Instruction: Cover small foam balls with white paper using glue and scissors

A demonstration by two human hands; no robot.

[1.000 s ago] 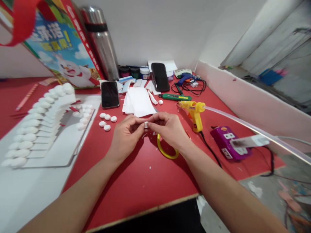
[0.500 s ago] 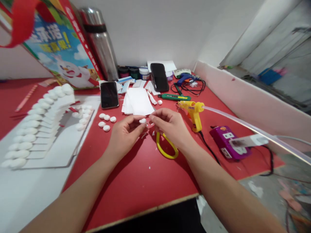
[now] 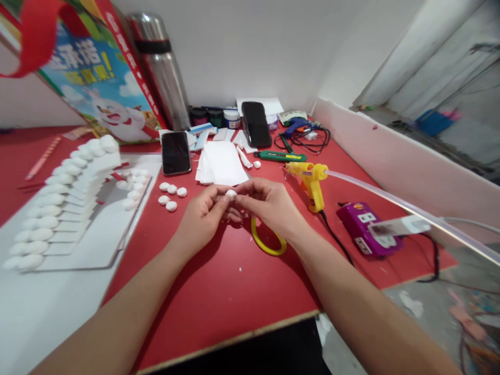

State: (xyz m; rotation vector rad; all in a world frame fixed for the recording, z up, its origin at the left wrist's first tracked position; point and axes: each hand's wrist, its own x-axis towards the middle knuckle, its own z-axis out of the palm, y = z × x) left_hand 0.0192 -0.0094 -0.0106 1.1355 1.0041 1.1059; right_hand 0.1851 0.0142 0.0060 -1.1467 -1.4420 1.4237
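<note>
Pinching a small white piece [image 3: 230,194] between the fingertips of both hands, raised just over the tabletop [image 3: 219,297], in front of the white sheets [image 3: 224,161]. Left hand [image 3: 201,213]: thumb and fingers closed on the piece from its left side. Right hand [image 3: 273,205]: thumb tip against the right side, index finger behind; the exact contact there is partly hidden. The two hands meet at the piece.

Handling notes (judgement): the piece looks soft, so light, even pressure should serve better than a hard squeeze, which could flatten one side or leave thumb dents. Best to let one hand steady it while the other turns it a little at a time, smoothing the edge all round. The five loose white pieces [image 3: 172,189], on the tabletop beyond the left hand, make a handy reference for size and roundness.

Caution: small scraps lie beneath the fingers by the yellow loop handle [image 3: 269,252], and may cling to the surface if the piece dips. Glue gun [image 3: 315,187] rests to the right, apart from the right hand; its heat cannot be told, so elbow and wrist are best kept clear.
</note>
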